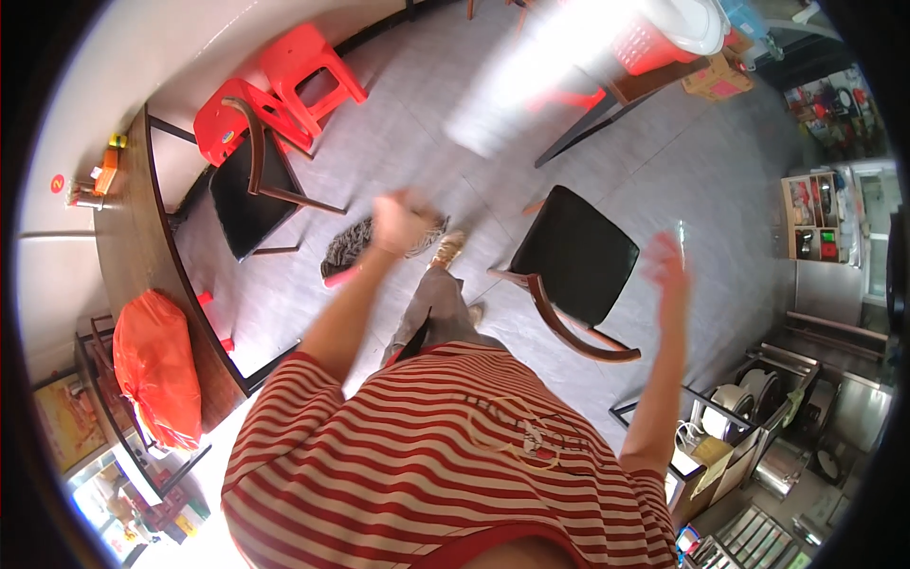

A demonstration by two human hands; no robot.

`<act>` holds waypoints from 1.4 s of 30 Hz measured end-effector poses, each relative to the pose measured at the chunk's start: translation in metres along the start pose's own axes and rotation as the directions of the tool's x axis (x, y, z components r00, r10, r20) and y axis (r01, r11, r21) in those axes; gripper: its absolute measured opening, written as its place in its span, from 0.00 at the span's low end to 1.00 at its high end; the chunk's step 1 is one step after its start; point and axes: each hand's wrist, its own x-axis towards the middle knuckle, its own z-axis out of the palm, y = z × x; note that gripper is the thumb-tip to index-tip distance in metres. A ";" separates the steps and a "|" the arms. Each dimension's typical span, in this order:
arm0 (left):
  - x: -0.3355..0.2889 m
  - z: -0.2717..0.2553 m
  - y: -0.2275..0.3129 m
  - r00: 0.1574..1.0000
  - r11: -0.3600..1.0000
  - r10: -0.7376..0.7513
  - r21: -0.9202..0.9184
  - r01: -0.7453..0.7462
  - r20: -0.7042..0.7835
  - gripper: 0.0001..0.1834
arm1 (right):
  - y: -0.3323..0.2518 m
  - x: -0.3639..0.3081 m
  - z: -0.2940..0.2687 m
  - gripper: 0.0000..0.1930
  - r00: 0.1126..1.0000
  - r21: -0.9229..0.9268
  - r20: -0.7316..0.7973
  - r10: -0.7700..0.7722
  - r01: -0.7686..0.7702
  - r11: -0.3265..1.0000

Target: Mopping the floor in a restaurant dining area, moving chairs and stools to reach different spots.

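My left hand point(402, 224) is out in front of me, smeared by motion, so its fingers cannot be made out. Below it on the floor lies a dark grey, shaggy mop head point(349, 245) with a pink edge; my hand and wrist cover part of it. Held out to the right, my right hand point(666, 264) is also blurred, but its fingers look apart and nothing shows in them. Between my hands, nearer the right one, stands a wooden chair with a black seat point(580, 251). My shoe point(448, 248) is on the floor beside the mop head.
Another black-seated chair point(254, 199) and red plastic stools point(308, 76) stand at left. A long wooden table point(142, 218) runs along the left wall, with a red plastic bag point(156, 370) on it. A red basket point(654, 43) is far right; metal racks with pots point(782, 465) stand lower right.
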 end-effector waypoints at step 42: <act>0.065 -0.215 -0.219 0.429 0.762 -0.640 -0.597 0.251 -0.637 0.17 | 0.011 0.407 0.260 0.06 0.920 -0.142 0.330 0.210 -0.172 0.975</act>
